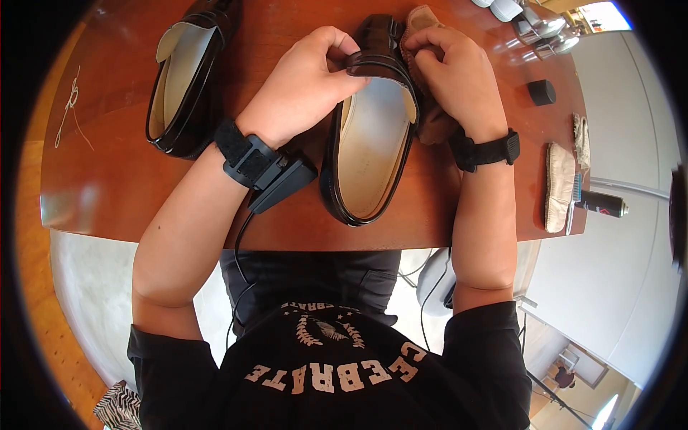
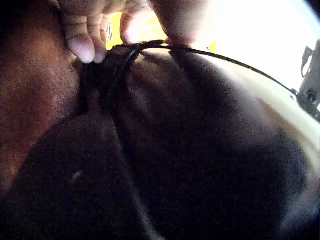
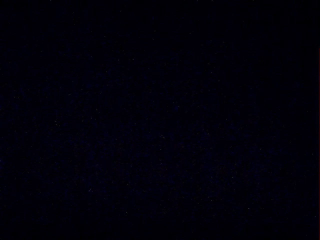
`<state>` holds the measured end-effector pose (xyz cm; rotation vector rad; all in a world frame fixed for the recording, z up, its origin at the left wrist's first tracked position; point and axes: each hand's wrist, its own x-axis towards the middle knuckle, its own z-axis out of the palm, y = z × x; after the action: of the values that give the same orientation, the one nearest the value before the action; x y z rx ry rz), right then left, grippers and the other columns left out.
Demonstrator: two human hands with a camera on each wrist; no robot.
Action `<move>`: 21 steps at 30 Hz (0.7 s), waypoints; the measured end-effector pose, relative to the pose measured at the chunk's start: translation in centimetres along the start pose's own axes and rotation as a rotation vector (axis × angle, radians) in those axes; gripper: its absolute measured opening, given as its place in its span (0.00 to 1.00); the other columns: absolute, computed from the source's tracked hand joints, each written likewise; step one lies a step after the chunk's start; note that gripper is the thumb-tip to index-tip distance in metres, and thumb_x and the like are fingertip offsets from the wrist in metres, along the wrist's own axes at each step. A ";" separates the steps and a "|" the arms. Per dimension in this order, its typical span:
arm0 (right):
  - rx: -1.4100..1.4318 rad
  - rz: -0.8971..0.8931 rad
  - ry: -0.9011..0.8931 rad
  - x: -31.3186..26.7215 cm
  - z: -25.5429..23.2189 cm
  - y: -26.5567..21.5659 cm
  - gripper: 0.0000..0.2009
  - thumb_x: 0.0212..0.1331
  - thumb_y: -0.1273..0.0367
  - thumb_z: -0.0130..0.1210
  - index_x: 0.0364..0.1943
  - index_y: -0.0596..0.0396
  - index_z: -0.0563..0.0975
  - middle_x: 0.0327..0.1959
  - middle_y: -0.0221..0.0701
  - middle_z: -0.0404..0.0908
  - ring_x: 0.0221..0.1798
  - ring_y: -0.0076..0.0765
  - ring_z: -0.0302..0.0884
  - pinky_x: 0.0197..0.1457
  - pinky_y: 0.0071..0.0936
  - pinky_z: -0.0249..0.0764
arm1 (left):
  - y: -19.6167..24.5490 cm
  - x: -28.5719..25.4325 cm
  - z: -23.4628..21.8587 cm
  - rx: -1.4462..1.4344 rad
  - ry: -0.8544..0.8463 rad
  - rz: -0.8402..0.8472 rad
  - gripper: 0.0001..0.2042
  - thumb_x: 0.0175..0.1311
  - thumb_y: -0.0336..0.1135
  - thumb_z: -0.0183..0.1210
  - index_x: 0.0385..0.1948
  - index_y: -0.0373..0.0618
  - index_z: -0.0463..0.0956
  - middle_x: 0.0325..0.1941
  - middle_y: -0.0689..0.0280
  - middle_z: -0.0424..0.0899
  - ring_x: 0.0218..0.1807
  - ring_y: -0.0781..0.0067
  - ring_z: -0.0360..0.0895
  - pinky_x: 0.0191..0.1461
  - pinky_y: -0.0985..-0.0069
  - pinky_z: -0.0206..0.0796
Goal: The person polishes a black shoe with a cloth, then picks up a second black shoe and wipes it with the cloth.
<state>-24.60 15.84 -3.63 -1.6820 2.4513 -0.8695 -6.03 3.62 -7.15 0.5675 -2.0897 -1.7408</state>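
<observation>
A dark, glossy loafer (image 1: 369, 154) with a beige insole lies on the table, its heel toward the person. My left hand (image 1: 304, 82) pinches the upper at the front of its opening, thumb on the inner side. In the left wrist view, fingertips (image 2: 86, 49) press on the dark upper (image 2: 200, 140). On the loafer's right side, my right hand (image 1: 459, 75) has bent fingers gripping a brown, soft cloth-like piece (image 1: 434, 127) against the shoe. Its palm side is hidden. The right wrist view is black.
The matching loafer (image 1: 179, 79) stands at the left, beside a loose pale string (image 1: 72, 100). At the right lie a black round cap (image 1: 541, 92), a beige pad (image 1: 559, 188), a brush (image 1: 575, 201) and a black spray can (image 1: 603, 203). Shiny metal items (image 1: 548, 32) stand far right.
</observation>
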 end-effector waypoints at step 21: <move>-0.092 -0.180 0.093 0.4 1.3 1.5 0.14 0.65 0.68 0.56 0.52 0.56 0.83 0.52 0.40 0.84 0.57 0.49 0.80 0.61 0.37 0.74 | 0.1 -0.2 0.3 0.018 0.038 0.019 0.27 0.64 0.32 0.66 0.65 0.39 0.71 0.48 0.64 0.77 0.43 0.79 0.76 0.50 0.79 0.70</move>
<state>-25.55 15.33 -5.32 -1.9623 2.4641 -0.8844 -6.08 4.00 -7.09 0.5789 -2.0796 -1.6894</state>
